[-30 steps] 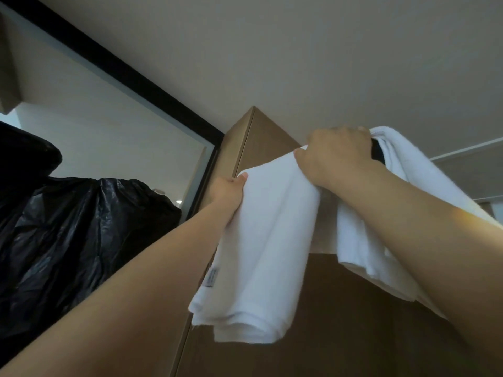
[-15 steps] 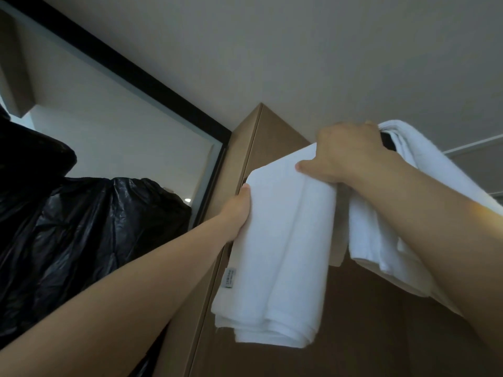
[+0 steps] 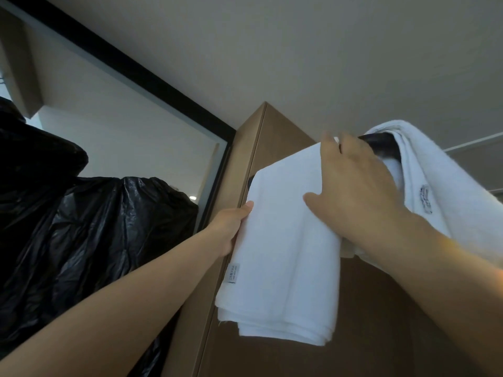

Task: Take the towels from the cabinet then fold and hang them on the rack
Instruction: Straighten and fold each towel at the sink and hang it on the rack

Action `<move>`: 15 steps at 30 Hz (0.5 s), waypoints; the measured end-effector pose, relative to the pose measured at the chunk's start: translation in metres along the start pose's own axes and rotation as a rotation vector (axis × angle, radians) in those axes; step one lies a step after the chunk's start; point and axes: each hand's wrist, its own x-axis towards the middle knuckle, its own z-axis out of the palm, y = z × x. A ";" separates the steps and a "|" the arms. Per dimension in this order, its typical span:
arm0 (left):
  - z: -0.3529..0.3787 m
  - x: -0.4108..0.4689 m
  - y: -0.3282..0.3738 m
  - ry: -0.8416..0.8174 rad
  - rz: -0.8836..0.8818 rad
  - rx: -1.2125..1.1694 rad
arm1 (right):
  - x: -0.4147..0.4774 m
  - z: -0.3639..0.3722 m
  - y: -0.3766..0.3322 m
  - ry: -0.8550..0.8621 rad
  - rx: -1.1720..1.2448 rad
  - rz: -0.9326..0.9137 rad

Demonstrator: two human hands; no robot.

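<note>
A folded white towel (image 3: pixel 283 257) hangs over a dark rack bar (image 3: pixel 381 144) high on the brown cabinet (image 3: pixel 272 137). My left hand (image 3: pixel 231 224) grips the towel's left edge, thumb on the front. My right hand (image 3: pixel 356 191) lies flat on the towel's upper right part with fingers spread, holding nothing. A second white towel (image 3: pixel 446 186) with a small label is draped over the same bar further right, partly behind my right forearm. Most of the bar is hidden by the towels.
A black plastic bag (image 3: pixel 89 235) bulges at the left. A black-framed mirror or glass panel (image 3: pixel 130 126) runs beside the cabinet. The ceiling (image 3: pixel 299 50) is close above the rack.
My right hand has let go of the towel's top edge and now lies flat and spread on its front. The towel hangs straighter. The left hand has slid a little lower along the left edge.
</note>
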 end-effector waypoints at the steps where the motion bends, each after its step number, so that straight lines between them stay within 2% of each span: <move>1: 0.002 0.000 0.000 0.018 0.005 0.007 | -0.006 0.000 0.001 0.019 0.041 0.020; 5: 0.005 -0.002 0.000 0.080 0.022 0.022 | -0.005 0.002 0.019 0.006 0.220 0.107; 10: 0.007 -0.004 0.004 0.148 0.073 0.041 | 0.003 0.008 0.028 -0.021 0.369 -0.035; 15: 0.016 0.003 0.031 0.306 0.245 0.152 | 0.027 0.005 0.029 0.104 0.390 -0.097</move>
